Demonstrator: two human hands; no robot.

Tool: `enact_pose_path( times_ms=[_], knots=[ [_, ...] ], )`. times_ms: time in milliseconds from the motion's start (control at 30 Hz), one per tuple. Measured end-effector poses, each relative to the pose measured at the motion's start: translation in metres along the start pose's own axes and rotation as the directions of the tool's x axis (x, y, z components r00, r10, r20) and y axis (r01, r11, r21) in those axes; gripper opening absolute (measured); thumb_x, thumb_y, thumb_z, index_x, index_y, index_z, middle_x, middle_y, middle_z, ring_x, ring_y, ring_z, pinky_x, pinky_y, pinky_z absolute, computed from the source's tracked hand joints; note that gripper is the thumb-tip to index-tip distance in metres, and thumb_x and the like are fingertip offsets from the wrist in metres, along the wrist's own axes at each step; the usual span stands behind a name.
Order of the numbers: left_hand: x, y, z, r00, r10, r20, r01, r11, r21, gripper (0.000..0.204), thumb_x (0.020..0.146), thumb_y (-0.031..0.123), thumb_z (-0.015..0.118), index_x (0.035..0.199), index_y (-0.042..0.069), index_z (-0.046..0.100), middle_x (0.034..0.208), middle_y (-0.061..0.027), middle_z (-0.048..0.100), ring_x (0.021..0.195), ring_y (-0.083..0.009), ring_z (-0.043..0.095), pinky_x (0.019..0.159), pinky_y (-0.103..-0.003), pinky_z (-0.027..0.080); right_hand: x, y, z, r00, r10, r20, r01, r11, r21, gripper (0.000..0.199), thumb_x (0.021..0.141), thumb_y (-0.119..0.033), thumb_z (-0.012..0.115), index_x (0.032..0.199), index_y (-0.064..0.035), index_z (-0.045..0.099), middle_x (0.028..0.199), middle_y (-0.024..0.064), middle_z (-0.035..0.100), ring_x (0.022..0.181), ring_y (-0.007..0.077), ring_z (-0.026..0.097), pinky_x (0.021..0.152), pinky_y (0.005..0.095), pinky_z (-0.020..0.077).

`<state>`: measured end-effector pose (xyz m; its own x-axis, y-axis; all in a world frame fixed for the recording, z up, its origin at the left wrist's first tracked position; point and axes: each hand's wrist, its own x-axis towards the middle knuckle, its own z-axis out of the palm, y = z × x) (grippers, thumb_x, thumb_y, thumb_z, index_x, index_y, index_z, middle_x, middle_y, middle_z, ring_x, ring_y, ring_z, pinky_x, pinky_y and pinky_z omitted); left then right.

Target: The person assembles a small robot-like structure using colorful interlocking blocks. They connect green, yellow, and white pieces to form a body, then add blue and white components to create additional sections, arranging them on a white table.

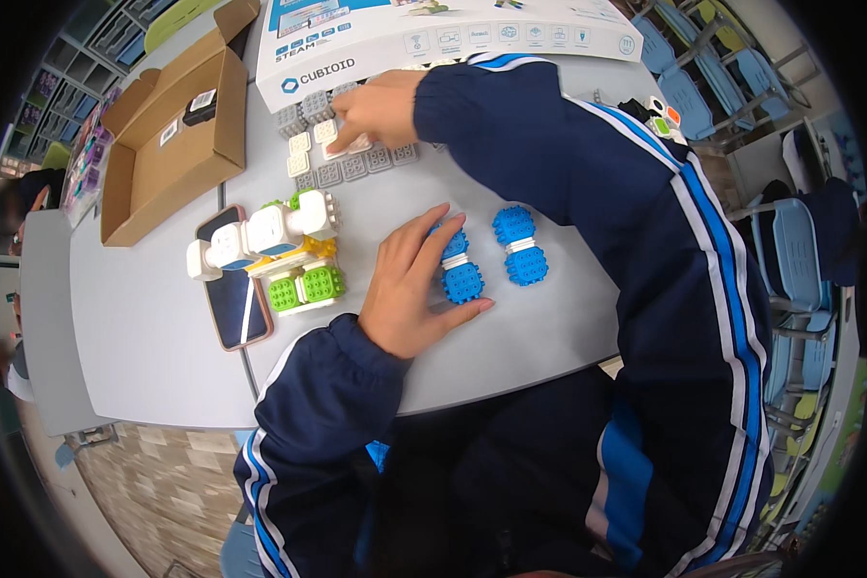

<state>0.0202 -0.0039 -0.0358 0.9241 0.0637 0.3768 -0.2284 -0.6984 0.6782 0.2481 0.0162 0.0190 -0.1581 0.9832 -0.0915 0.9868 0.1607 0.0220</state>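
Observation:
My left hand (407, 284) curves round a pair of blue studded blocks (462, 281) joined by a white connector, fingertips at their far end and thumb at their near end. A matching blue pair (520, 249) lies a little to the right, untouched. My right hand (374, 108) reaches across the table, fingers apart, its index finger down among white connector pieces (300, 154); its other fingers are partly hidden. Grey square pieces (354, 166) lie in rows around the white ones.
To the left, an assembled model (275, 231) of white, yellow and green blocks stands over a phone (236, 306). An open cardboard box (178, 144) lies farther left. A large white printed box (443, 43) is at the back. Blue chairs (790, 246) stand beyond the table's right side.

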Motion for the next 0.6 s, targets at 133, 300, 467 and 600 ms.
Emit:
enact_pose_path(
  times_ms=[133, 300, 467, 600],
  knots=[
    [-0.004, 0.0, 0.0, 1.0, -0.023, -0.003, 0.023, 1.0, -0.002, 0.087, 0.068, 0.027, 0.092, 0.143, 0.007, 0.052, 0.145, -0.0168, 0.049, 0.129, -0.0374, 0.048, 0.109, -0.045, 0.039, -0.02, 0.013, 0.007, 1.0, -0.001, -0.018, 0.002, 1.0, 0.024, 0.055, 0.082, 0.001, 0.069, 0.128, -0.0296, 0.07, 0.116, 0.002, 0.063, 0.103, 0.0252, 0.068, 0.082, 0.0398, 0.0569],
    [-0.001, 0.003, -0.002, 1.0, -0.028, 0.002, 0.028, 1.0, 0.002, 0.085, 0.068, 0.026, 0.091, 0.142, 0.007, 0.053, 0.144, -0.0155, 0.05, 0.128, -0.0367, 0.049, 0.109, -0.044, 0.039, -0.031, 0.01, -0.001, 1.0, -0.007, -0.012, 0.007, 1.0, 0.007, 0.062, 0.079, 0.004, 0.069, 0.131, -0.0298, 0.067, 0.123, 0.0012, 0.063, 0.106, 0.0255, 0.069, 0.082, 0.0391, 0.0582],
    [0.0, 0.004, -0.003, 1.0, -0.025, 0.007, 0.024, 1.0, 0.012, 0.084, 0.068, 0.025, 0.091, 0.141, 0.007, 0.054, 0.143, -0.0153, 0.051, 0.126, -0.0357, 0.051, 0.108, -0.044, 0.04, -0.025, 0.006, -0.002, 0.997, -0.076, 0.014, 0.077, 0.995, -0.059, 0.067, 0.076, 0.005, 0.069, 0.133, -0.0297, 0.063, 0.123, 0.0021, 0.063, 0.102, 0.0282, 0.07, 0.079, 0.0408, 0.0584],
    [0.001, 0.005, -0.003, 0.999, -0.034, 0.006, 0.034, 0.999, -0.013, 0.084, 0.067, 0.021, 0.092, 0.14, 0.006, 0.055, 0.142, -0.0156, 0.052, 0.126, -0.0346, 0.052, 0.108, -0.043, 0.041, -0.012, 0.009, -0.005, 0.995, -0.037, 0.096, 0.04, 0.999, -0.024, 0.053, 0.074, 0.002, 0.071, 0.119, -0.0231, 0.066, 0.117, 0.0037, 0.064, 0.098, 0.03, 0.07, 0.076, 0.0434, 0.0574]
  ],
)
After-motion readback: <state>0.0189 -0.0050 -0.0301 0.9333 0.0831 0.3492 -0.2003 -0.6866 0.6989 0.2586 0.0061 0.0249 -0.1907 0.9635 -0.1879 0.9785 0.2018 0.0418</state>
